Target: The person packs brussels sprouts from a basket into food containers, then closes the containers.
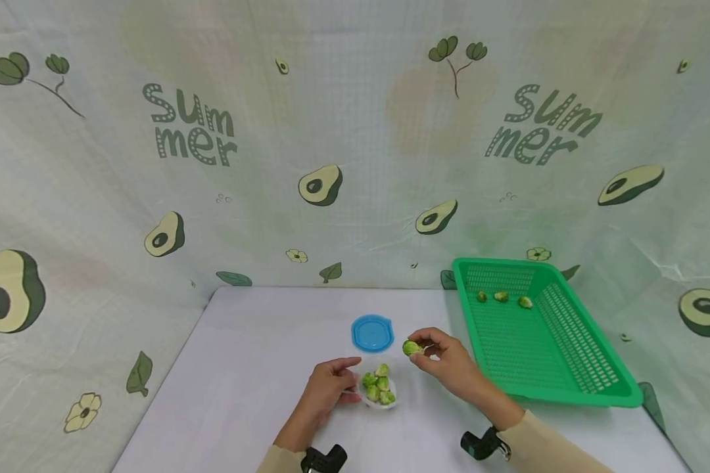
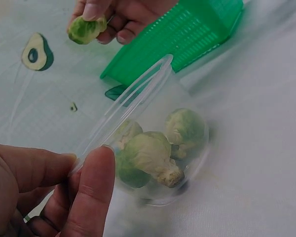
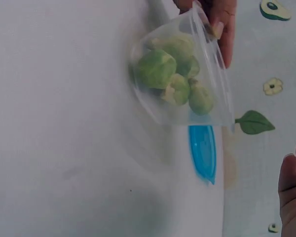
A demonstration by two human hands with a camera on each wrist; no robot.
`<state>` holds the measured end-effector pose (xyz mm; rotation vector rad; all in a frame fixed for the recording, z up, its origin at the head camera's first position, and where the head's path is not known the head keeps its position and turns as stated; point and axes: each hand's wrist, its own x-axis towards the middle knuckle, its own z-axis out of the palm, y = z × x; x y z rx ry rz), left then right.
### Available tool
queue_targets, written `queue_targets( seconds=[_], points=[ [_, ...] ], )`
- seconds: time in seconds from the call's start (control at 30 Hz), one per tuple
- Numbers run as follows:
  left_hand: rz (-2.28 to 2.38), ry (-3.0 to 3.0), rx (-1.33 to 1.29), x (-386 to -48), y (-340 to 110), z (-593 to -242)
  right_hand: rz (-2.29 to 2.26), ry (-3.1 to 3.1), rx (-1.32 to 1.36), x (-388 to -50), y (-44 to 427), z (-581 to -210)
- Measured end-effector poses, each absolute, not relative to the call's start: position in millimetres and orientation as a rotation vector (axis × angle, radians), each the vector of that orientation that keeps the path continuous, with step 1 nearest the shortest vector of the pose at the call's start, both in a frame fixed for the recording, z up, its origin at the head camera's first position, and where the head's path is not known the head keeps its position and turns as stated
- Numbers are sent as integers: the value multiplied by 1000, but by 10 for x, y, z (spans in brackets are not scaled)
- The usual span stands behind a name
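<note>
My left hand (image 1: 332,387) pinches the rim of a clear plastic tub (image 2: 190,94) between thumb and finger. Several Brussels sprouts (image 3: 158,69) lie inside the tub, seen through its wall in both wrist views. My right hand (image 1: 449,364) pinches a single Brussels sprout (image 1: 411,347) between thumb and fingertips, up and to the right of the tub in the head view. In the left wrist view that held sprout (image 2: 86,29) hangs beyond the tub's rim. Only a sliver of it shows at the right wrist view's edge.
A round blue lid (image 1: 373,333) lies flat on the white table (image 1: 260,348) just behind the tub. To the right stands a green plastic basket (image 1: 568,394) with 3 sprouts (image 1: 501,296) near its far end. A printed cloth (image 1: 355,131) hangs behind the table.
</note>
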<state>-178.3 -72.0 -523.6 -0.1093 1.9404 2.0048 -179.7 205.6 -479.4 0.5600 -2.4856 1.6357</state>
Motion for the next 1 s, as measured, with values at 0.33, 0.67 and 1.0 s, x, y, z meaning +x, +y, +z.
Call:
queue_targets(
  seconds=[0.33,0.67,1.0],
  points=[
    [1995,1940,-131,-1801,-717,-5208,1603,-2553,652,-1793,1868,-4984],
    [1998,1941,-130,-1790,-713,-5231,1512,-2681,689,-1830,1866,-5108],
    [2006,1932,-120,-1791,-723,-5244,1476,-2600,763,-1854,1840,-5188]
  ],
)
